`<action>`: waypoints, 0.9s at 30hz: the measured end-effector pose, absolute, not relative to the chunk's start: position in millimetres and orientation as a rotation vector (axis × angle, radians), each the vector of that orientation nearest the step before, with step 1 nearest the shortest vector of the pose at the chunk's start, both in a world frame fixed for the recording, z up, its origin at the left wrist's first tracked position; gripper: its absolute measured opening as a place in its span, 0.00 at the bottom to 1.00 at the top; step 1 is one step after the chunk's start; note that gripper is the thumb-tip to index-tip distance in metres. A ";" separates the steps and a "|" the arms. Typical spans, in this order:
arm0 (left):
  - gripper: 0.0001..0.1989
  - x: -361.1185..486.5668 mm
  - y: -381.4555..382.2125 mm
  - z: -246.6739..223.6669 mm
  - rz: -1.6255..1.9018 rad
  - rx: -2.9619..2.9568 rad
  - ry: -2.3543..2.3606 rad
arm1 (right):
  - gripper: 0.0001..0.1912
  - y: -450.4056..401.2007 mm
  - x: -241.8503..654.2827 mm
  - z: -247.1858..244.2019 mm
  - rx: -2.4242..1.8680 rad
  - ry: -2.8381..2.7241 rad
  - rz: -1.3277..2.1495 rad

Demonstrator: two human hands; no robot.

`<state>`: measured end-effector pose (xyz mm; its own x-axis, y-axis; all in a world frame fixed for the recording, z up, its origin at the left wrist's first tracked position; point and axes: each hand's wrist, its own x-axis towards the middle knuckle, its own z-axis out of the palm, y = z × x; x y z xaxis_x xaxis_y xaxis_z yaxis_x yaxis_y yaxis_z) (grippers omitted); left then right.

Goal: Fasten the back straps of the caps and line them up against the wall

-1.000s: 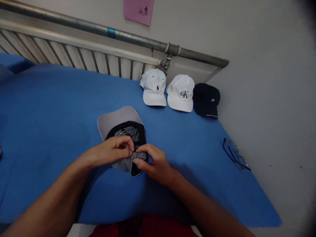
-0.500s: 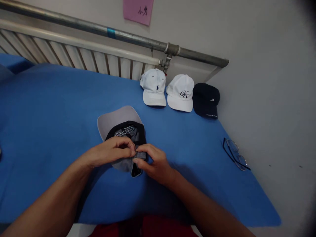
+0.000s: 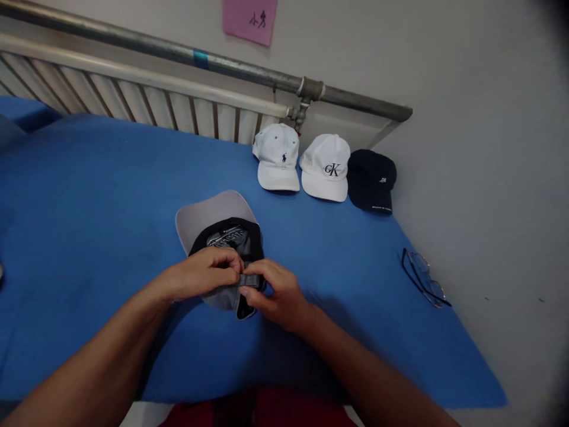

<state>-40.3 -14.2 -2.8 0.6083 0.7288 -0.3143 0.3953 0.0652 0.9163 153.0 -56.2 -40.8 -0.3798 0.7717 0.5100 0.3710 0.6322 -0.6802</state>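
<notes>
A grey cap (image 3: 216, 218) lies on the blue surface with its inside facing up and its brim pointing to the upper left. Its back strap (image 3: 249, 280) is pinched between both hands. From the left, my left hand (image 3: 204, 274) holds one part of the strap with thumb and fingers. My right hand (image 3: 282, 295) grips the strap from the right, between thumb and index finger. The fingertips of the two hands nearly meet, and they hide part of the cap's rear opening.
Two white caps (image 3: 278, 157) (image 3: 326, 166) and a black cap (image 3: 371, 178) stand in a row at the back. Glasses (image 3: 424, 279) lie near the right edge of the blue sheet (image 3: 111, 196). A radiator (image 3: 146, 107) and pipe (image 3: 249, 71) run behind.
The fingertips of my left hand have shifted slightly left along the strap, and more of the strap shows between the hands. The cap has barely moved.
</notes>
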 end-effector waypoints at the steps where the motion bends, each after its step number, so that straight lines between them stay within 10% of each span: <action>1: 0.06 -40.5 -14.2 -2.0 0.321 1.549 0.982 | 0.09 -56.3 153.2 -40.7 -0.904 -1.987 0.593; 27: 0.07 -48.3 -11.7 5.3 0.255 1.563 1.117 | 0.06 -55.7 155.5 -36.5 -1.025 -1.893 0.625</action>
